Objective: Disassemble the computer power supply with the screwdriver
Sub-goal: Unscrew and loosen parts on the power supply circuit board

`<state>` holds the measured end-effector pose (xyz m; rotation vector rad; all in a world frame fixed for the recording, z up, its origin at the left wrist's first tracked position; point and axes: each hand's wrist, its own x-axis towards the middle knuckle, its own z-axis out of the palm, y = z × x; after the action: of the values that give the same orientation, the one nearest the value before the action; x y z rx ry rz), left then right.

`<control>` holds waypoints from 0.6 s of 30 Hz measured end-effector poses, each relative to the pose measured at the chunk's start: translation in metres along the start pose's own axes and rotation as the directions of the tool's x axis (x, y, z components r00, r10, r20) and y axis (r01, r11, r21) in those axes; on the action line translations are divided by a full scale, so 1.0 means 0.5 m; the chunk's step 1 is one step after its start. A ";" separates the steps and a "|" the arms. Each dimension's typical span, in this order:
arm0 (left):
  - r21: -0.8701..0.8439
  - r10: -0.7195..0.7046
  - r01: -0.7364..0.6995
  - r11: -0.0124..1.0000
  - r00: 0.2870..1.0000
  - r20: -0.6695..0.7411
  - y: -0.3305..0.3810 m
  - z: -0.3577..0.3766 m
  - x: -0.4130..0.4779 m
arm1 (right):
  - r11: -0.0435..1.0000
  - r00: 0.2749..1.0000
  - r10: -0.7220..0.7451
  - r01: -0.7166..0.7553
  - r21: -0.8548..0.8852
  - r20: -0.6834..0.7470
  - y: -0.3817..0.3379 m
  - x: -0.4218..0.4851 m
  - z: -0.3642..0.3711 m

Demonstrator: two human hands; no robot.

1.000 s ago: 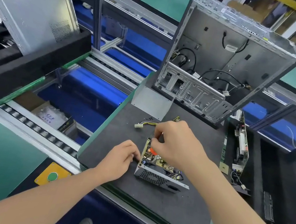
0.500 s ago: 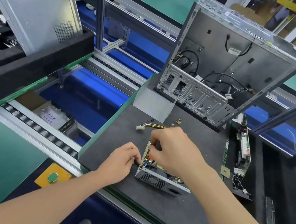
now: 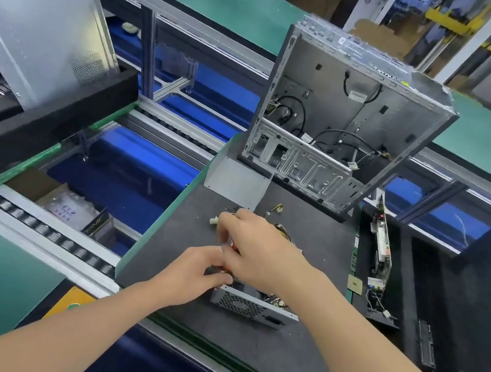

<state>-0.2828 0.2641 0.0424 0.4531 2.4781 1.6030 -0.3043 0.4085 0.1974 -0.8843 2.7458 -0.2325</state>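
The power supply (image 3: 246,306) lies on the black mat (image 3: 243,356) with its cover off and its grey fan grille facing me. My left hand (image 3: 191,273) pinches its near left corner. Over its top sits my right hand (image 3: 256,252), closed around the orange-handled screwdriver (image 3: 233,244), of which only a sliver shows between the two hands. The tip and the screw are hidden. Yellow and black cables (image 3: 282,228) run out behind my right hand to a white connector (image 3: 213,221).
An open computer case (image 3: 344,121) stands at the back of the mat, with a bent metal cover (image 3: 235,181) leaning at its left and loose screws (image 3: 235,208) nearby. Circuit boards (image 3: 384,246) lie to the right. A side panel (image 3: 43,34) leans at far left.
My right hand has shifted left over the power supply and now nearly touches my left hand; its fingers are blurred by motion. The left hand keeps its hold on the corner.
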 end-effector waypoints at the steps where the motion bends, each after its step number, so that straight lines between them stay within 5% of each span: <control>1: 0.040 -0.025 0.025 0.999 0.999 0.020 0.006 -0.004 0.004 | 0.999 0.999 0.033 -0.033 0.017 -0.016 0.000 -0.002 -0.003; 5: 0.066 -0.070 0.069 0.995 0.997 0.020 0.019 -0.020 0.010 | 0.971 0.960 0.238 -0.238 0.014 -0.146 -0.011 -0.010 -0.005; 11: 0.106 -0.055 0.049 0.993 0.997 0.054 0.011 -0.021 0.005 | 0.927 0.903 0.348 -0.372 -0.054 -0.251 -0.034 -0.005 0.031; 15: 0.111 -0.044 0.038 0.993 0.997 0.058 0.004 -0.016 0.016 | 0.934 0.921 0.345 -0.355 -0.029 -0.182 -0.011 0.004 0.012; 18: 0.104 -0.028 0.023 0.994 0.999 0.044 0.003 -0.020 0.022 | 0.983 0.984 0.179 -0.180 -0.031 -0.022 0.030 0.005 -0.023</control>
<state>-0.2956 0.2597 0.0485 0.4639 2.5309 1.4436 -0.3177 0.4202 0.2047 -0.6398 2.8332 -0.1635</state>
